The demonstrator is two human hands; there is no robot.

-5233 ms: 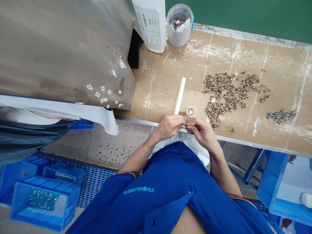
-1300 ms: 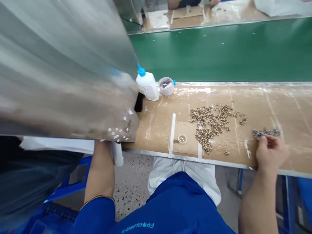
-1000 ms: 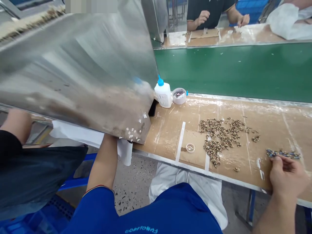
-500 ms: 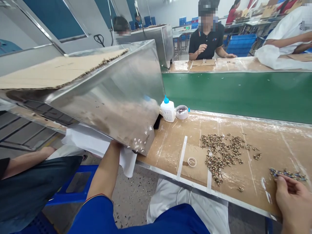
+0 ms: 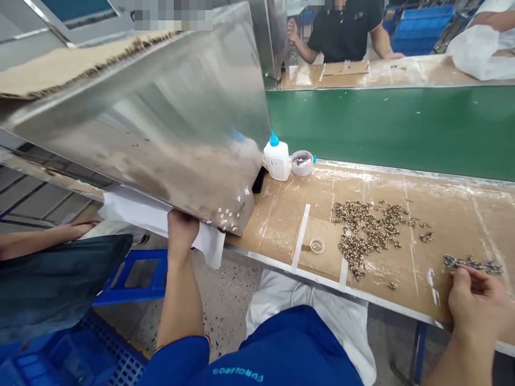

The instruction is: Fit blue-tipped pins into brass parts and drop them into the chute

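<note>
My left hand (image 5: 182, 231) is closed in a fist just under the lower edge of the steel machine housing (image 5: 161, 118), against a white cloth (image 5: 145, 217) that hangs there; what it grips, if anything, is hidden. My right hand (image 5: 475, 308) rests on the cardboard-covered bench (image 5: 442, 198) at the right, fingers curled, its fingertips touching a small row of blue-grey metal parts (image 5: 472, 264). A loose pile of small brass-coloured parts (image 5: 368, 230) lies in the middle of the bench. A small clear round lid (image 5: 317, 245) sits near the front edge.
A white glue bottle with a blue cap (image 5: 277, 158) and a tape roll (image 5: 302, 163) stand at the back of the bench. Behind runs a green conveyor belt (image 5: 386, 126). A person in a black shirt (image 5: 341, 29) sits opposite. A co-worker's arm (image 5: 44, 238) is at the left. Blue crates (image 5: 68, 356) are on the floor.
Five seconds ago both hands held a small part at the bench edge. Since then my left hand has gone under the steel housing and my right hand to the blue-grey parts.
</note>
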